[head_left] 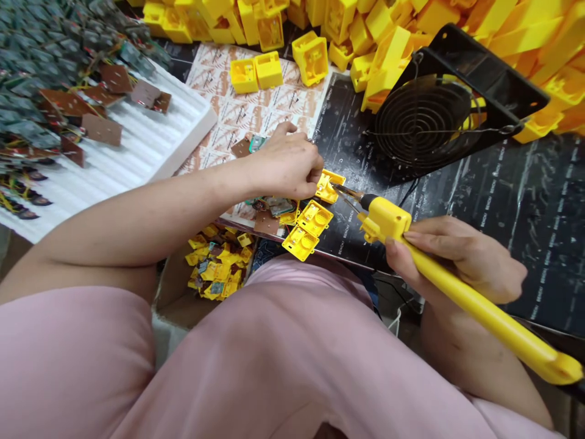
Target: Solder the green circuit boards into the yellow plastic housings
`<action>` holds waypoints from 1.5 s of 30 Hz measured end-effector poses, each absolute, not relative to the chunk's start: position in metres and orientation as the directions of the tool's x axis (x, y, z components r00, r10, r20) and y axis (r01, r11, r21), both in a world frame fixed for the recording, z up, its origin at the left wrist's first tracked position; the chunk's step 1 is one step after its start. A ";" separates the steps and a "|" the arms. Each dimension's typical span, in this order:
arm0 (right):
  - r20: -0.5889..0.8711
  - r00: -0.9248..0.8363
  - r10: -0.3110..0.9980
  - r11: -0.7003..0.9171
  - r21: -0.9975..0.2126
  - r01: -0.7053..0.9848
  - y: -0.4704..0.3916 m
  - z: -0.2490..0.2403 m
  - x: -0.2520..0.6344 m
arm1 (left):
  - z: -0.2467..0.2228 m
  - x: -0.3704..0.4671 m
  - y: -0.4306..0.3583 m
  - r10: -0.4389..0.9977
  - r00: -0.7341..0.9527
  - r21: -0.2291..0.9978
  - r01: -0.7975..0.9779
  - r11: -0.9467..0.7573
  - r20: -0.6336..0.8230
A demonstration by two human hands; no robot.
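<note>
My right hand [461,259] is wrapped around a yellow soldering gun [388,216], whose metal tip points left. That tip reaches into a small open yellow plastic case [329,186]. At the case's left edge, my left hand [292,160] has its fingers bent and closed on it; the fingertips are partly hidden. Two more open yellow cases [308,228] with round grilles lie joined at the table edge, just below. Under my left wrist are green circuit boards [276,204] and a brown board [266,223], partly covered by the arm.
A black fan [423,122] stands at the right, before a heap of yellow housings [516,36]. White foam [183,131] at the left carries many circuit boards [68,61]. Two housings [256,72] sit on printed paper. A cardboard box [176,299] with yellow parts is below the table.
</note>
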State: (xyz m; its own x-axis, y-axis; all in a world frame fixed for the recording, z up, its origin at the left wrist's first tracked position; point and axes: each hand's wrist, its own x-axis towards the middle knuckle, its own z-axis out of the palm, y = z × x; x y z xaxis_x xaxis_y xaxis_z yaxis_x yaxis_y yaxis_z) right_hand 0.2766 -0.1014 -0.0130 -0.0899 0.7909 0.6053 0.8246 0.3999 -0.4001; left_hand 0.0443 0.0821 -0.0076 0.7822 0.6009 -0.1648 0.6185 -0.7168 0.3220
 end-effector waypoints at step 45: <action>0.730 -0.076 0.679 0.511 -0.397 0.762 -0.082 -0.033 0.263 | -0.012 0.053 0.070 0.717 0.692 0.264 0.709 -0.654 -0.083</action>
